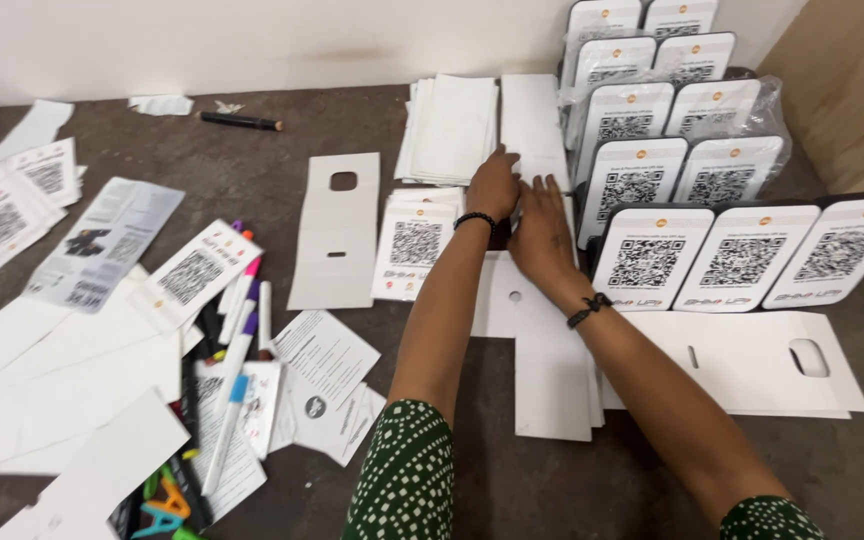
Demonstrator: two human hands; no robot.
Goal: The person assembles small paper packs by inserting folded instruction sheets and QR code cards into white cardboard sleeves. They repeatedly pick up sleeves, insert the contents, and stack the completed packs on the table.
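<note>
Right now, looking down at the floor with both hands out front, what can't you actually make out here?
- Head view: what the left hand and right hand touch; the hands cover it.
- Whether the fingers grip anything or lie flat.
- The colourful clips, cut off by the bottom edge.
- The fine print on the folded leaflet, too small.
- The rearmost white stands, cut off by the top edge.

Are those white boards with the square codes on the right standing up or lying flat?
Standing up, tilted back. The code boards overlap in rising rows toward the wall, faces toward the camera, beside both hands.
</note>
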